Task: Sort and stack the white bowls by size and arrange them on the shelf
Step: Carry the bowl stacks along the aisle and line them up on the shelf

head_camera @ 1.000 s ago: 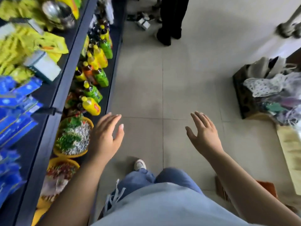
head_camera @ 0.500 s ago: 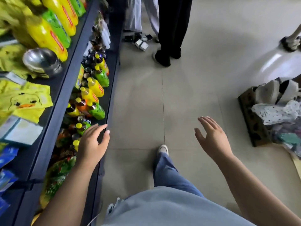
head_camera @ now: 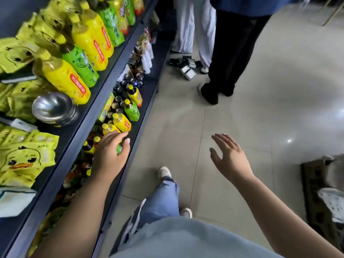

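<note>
Progress nil: 0 white bowls in view, nothing stacked. Your left hand (head_camera: 109,155) spread over lower shelf (head_camera: 149,97) front edge, right hand (head_camera: 229,158) spread over floor (head_camera: 251,112); both empty.

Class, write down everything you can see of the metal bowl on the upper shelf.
The metal bowl is round, shiny and silvery, like steel, its empty mouth facing up. Extra rims below suggest it nests in others. It stands on the dark upper shelf, close to a lying yellow bottle and yellow duck packets.
</note>
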### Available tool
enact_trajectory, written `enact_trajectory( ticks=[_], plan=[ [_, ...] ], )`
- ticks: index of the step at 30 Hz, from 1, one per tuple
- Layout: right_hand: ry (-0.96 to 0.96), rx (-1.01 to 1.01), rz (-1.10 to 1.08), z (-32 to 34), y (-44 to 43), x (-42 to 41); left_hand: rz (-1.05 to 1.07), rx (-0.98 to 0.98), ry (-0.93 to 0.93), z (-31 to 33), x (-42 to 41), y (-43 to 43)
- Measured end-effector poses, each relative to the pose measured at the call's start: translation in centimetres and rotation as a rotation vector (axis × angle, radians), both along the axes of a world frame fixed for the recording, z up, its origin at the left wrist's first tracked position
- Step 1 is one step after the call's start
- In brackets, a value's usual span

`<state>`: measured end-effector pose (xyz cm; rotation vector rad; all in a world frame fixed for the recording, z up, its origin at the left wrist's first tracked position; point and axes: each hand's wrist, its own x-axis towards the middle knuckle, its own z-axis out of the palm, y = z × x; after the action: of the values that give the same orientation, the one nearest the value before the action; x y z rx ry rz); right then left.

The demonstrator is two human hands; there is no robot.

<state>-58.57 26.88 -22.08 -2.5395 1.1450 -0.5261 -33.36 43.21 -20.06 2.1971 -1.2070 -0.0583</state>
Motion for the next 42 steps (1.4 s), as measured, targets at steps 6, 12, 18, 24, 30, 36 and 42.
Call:
enact_trajectory(
  ticks=[6,12,18,24,30,36,42],
  plan=[
    [-0.018,-0.034,0.205,0.9,-9.3,11.6,0.119,-0.116,-0.097,0.8,7.4,-6.8],
    [-0.034,-0.071,0.397,4.4,-17.2,26.4,0.279,-0.09,-0.065,3.1,15.4,-12.7],
    [-0.163,-0.116,0.66,9.0,-20.3,38.6,0.39,-0.168,-0.17,7.1,21.8,-15.4],
    [-0.414,-0.183,0.92,15.2,-19.5,48.9,0.548,-0.197,-0.378,13.6,25.0,-14.6],
    [-0.507,-0.088,1.173,19.5,-17.2,57.0,0.85,-0.143,-0.438,17.5,27.8,-12.0],
    [-0.342,0.141,1.398,22.3,-14.7,63.8,1.149,-0.243,-0.341,19.7,30.2,-10.5],
    [-0.179,0.311,1.496,24.9,-9.6,69.0,1.282,-0.192,-0.226,21.3,33.5,-8.2]
  ],
)
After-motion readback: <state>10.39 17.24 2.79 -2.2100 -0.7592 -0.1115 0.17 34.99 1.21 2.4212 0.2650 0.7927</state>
